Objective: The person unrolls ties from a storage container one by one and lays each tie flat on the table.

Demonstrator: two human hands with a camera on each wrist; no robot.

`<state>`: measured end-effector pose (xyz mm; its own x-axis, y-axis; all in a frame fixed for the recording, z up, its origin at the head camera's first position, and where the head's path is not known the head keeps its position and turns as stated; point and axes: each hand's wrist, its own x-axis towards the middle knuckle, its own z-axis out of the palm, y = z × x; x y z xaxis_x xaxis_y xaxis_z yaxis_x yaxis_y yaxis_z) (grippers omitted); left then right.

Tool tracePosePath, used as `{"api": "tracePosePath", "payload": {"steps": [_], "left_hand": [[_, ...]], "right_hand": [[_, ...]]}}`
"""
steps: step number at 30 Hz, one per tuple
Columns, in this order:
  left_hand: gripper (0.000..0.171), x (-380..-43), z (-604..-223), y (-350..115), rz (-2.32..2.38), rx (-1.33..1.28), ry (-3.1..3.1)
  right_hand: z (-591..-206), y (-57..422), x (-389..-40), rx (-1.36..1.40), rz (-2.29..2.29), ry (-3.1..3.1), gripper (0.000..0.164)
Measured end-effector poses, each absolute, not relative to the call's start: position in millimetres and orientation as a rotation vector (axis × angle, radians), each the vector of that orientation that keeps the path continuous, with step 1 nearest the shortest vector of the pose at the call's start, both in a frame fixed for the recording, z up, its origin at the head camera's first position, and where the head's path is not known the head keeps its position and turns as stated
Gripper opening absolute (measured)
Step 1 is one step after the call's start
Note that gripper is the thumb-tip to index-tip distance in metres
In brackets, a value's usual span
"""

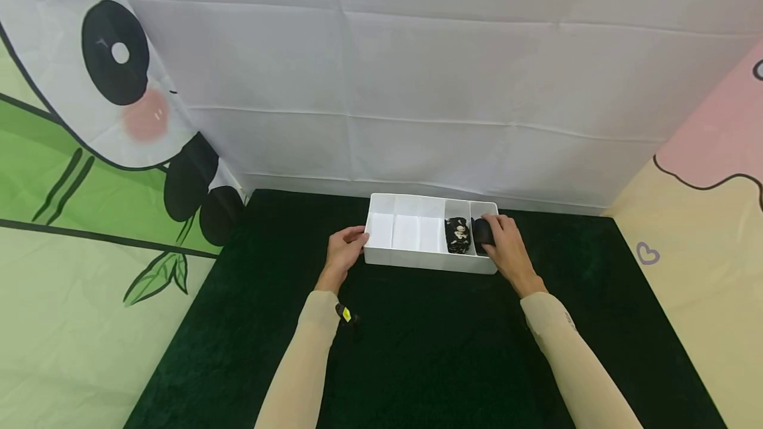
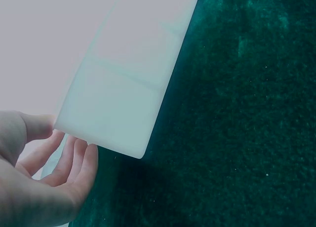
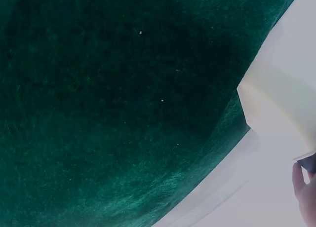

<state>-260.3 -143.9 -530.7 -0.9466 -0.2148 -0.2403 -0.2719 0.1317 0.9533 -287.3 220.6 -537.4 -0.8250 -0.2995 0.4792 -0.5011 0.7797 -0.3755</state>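
Box [image 1: 417, 259], white and divided into compartments, sits just below and right of the middle of the head view, on the dark green counter [image 1: 429, 349], between your left hand [image 1: 344, 250] and your right hand [image 1: 509, 247]. Your left hand, curved and partly closed, pinches its left end, at lower left of the left wrist view. Your right hand, also partly closed, grips a black bundle [image 1: 481, 234] inside the rightmost compartment. Just left of that bundle, a patterned roll [image 1: 457, 236] lies in the next compartment.
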Motion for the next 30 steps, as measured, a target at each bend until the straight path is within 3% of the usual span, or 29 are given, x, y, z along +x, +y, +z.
{"api": "tracePosePath", "payload": {"steps": [30], "left_hand": [[0.033,-258.4,-531.3,-139.1,1.989,-0.516,2.378]], "right_hand": [[-541.7,224.1,-284.0,0.497,0.914,-2.456,0.066]]}}
